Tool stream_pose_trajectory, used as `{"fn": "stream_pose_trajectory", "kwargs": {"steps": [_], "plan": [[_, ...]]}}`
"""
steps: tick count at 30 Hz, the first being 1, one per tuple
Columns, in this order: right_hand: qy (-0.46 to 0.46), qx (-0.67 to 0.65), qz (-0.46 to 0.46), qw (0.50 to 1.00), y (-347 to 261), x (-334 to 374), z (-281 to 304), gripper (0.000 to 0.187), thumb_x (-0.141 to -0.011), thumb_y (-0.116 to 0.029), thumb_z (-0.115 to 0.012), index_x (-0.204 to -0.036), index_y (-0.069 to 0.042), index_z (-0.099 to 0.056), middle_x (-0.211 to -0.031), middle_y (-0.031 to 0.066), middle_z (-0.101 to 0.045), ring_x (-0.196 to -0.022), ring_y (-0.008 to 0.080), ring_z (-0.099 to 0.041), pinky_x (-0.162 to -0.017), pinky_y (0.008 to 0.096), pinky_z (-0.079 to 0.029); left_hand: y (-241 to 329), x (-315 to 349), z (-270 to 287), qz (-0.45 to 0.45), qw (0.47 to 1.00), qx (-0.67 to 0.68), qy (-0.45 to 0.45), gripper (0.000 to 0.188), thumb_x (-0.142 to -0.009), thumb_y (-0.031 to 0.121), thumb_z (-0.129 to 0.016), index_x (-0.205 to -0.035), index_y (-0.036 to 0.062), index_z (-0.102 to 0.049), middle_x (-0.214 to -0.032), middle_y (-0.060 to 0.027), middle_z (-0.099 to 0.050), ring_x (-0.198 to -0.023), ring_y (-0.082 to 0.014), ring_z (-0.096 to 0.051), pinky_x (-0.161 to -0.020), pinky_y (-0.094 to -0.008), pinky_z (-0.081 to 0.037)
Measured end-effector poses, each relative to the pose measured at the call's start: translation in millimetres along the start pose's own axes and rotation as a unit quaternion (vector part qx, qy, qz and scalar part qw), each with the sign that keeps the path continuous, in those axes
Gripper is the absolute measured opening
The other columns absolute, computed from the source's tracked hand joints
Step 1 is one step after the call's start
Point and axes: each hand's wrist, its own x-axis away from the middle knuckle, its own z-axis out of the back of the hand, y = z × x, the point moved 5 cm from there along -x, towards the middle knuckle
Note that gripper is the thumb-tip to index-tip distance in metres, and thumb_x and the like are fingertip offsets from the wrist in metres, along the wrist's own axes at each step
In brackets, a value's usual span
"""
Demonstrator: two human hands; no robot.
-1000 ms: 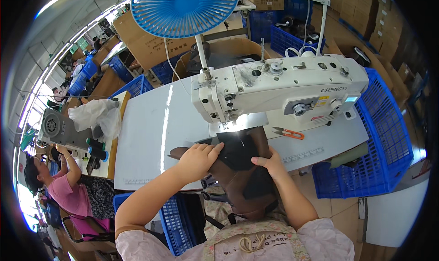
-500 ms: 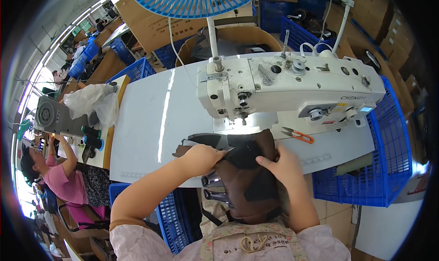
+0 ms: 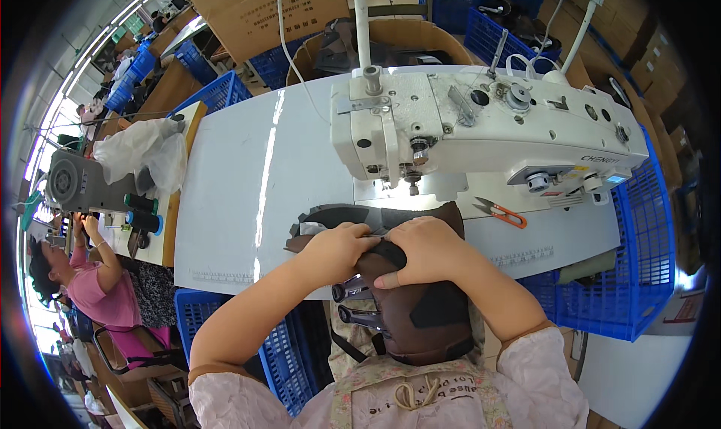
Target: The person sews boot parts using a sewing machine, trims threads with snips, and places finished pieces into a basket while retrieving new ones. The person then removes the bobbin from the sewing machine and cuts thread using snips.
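A brown and black leather piece with buckles (image 3: 402, 320), shaped somewhat like a boot upper, rests between my lap and the near edge of the sewing table. Two dark shiny buckles (image 3: 359, 318) stick out from its left side. My left hand (image 3: 339, 249) pinches the piece near its upper flap, fingertips pressed inward. Across the top, my right hand (image 3: 429, 250) grips it, thumb lower down on the brown surface. Both hands nearly meet at the fold, and what lies beneath the fingers is hidden. Behind them stands a white sewing machine (image 3: 466, 132), its needle area lit, apart from the piece.
Orange-handled thread snips (image 3: 505, 213) lie on the grey-white tabletop (image 3: 225, 181) at right. Blue crates (image 3: 635, 256) stand right and lower left (image 3: 289, 361). Left, a co-worker in pink (image 3: 105, 294) sits at another machine (image 3: 75, 181). A large cardboard box (image 3: 405, 34) stands behind the table.
My right hand has moved left from the piece's right edge onto its top, beside my left hand. A metal tip seen earlier by the left fingers no longer shows. The view has shifted slightly.
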Motion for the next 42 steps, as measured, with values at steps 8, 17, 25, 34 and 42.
{"fn": "stream_pose_trajectory", "kwargs": {"steps": [8,17,25,34,42], "plan": [[-0.067,0.022,-0.04,0.997,-2,-3,0,0.082,-0.061,-0.069,-0.069,-0.104,0.001,-0.066,-0.099,0.0211,-0.066,-0.096,0.0357,-0.063,-0.088,0.0407,-0.047,-66,-32,4,0.128,0.979,0.158,-0.004,0.047,-0.075,0.029,-0.071,-0.109,-0.001,-0.061,-0.113,-0.022,-0.06,-0.106,-0.038,-0.055,-0.092,-0.0435,-0.043],[-0.038,0.019,-0.034,0.998,2,-2,-1,0.078,-0.063,-0.07,-0.066,-0.091,0.002,-0.064,-0.091,0.0195,-0.067,-0.09,0.0337,-0.064,-0.087,0.0396,-0.047,-82,-44,-13,0.237,0.956,0.158,0.072,0.042,-0.073,0.037,-0.075,-0.078,-0.0021,-0.062,-0.074,-0.0197,-0.062,-0.07,-0.0352,-0.059,-0.066,-0.0418,-0.046],[-0.038,0.031,-0.029,0.998,0,-4,-2,0.078,-0.064,-0.07,-0.066,-0.092,0.003,-0.062,-0.089,0.0191,-0.066,-0.089,0.0326,-0.064,-0.087,0.0394,-0.046,-86,-40,-16,0.229,0.951,0.188,0.087,0.042,-0.069,0.038,-0.077,-0.077,-0.0015,-0.063,-0.079,-0.0208,-0.063,-0.078,-0.0381,-0.061,-0.071,-0.044,-0.048],[-0.043,0.025,-0.009,0.999,3,-3,-4,0.085,-0.062,-0.069,-0.07,-0.105,0.004,-0.062,-0.116,0.022,-0.061,-0.103,0.0342,-0.06,-0.096,0.0403,-0.039,-79,-40,-15,0.226,0.95,0.165,0.139,0.039,-0.071,0.029,-0.079,-0.082,-0.0041,-0.061,-0.083,-0.0206,-0.062,-0.08,-0.0371,-0.059,-0.071,-0.0424,-0.046],[-0.036,0.049,0.007,0.998,2,-5,-4,0.088,-0.062,-0.07,-0.069,-0.108,0.004,-0.061,-0.126,0.024,-0.056,-0.111,0.0345,-0.056,-0.099,0.042,-0.038,-77,-40,-14,0.237,0.95,0.152,0.135,0.036,-0.071,0.034,-0.077,-0.079,0.0013,-0.064,-0.082,-0.0172,-0.065,-0.084,-0.0368,-0.061,-0.076,-0.045,-0.044]]}}
